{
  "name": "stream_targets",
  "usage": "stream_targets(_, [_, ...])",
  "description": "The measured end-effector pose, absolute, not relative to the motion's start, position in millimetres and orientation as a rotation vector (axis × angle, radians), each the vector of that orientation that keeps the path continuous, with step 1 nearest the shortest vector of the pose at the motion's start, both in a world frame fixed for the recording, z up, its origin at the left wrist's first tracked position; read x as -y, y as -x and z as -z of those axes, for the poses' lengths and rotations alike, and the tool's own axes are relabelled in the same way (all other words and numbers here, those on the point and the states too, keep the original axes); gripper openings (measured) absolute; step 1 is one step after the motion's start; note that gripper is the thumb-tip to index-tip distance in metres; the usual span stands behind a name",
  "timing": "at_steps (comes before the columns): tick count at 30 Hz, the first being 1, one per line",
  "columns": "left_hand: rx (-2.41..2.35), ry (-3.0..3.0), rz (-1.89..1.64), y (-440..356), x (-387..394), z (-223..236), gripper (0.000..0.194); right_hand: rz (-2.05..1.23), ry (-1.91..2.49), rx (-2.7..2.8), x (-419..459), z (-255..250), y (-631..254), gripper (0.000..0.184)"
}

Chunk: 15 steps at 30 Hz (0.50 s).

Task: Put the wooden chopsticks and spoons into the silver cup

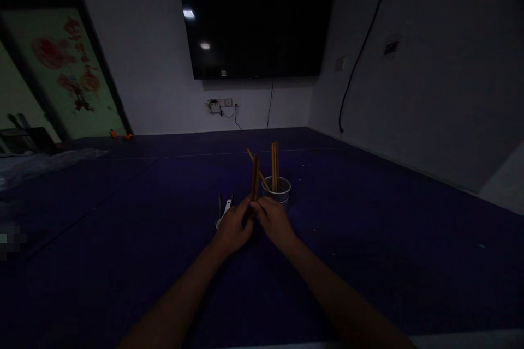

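Several brown wooden chopsticks (255,177) stand upright in a bunch between my hands. My left hand (233,230) is closed around their lower part. My right hand (275,222) meets it from the other side, its fingers pressed on the same bunch. Just beyond my right hand is a round, light grey container (282,196) with more chopsticks (275,166) in it, one leaning to the left. Beside my left hand lies a white spoon-like utensil (226,208), partly hidden by the hand, with dark thin handles close by.
All this rests on a wide dark blue surface (368,240) with small pale specks on it. A white wall (155,65) with a large screen (262,22) and sockets rises behind. Clear plastic sheeting (53,161) lies at the left. The room is dim.
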State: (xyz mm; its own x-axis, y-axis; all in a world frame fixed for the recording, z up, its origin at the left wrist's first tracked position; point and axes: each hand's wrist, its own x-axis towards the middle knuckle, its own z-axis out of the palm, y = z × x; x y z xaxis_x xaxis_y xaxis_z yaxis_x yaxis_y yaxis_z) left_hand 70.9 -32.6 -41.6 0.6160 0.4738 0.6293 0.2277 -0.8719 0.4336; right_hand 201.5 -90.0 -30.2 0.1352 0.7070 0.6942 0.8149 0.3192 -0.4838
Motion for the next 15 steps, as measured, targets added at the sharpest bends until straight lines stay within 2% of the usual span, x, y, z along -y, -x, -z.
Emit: stream_targets(15, [-0.534,-2.468,-1.114,-73.3,30.8,40.8,0.046,0.166,1.483,1.630,92.2,28.6,-203.0,0.031])
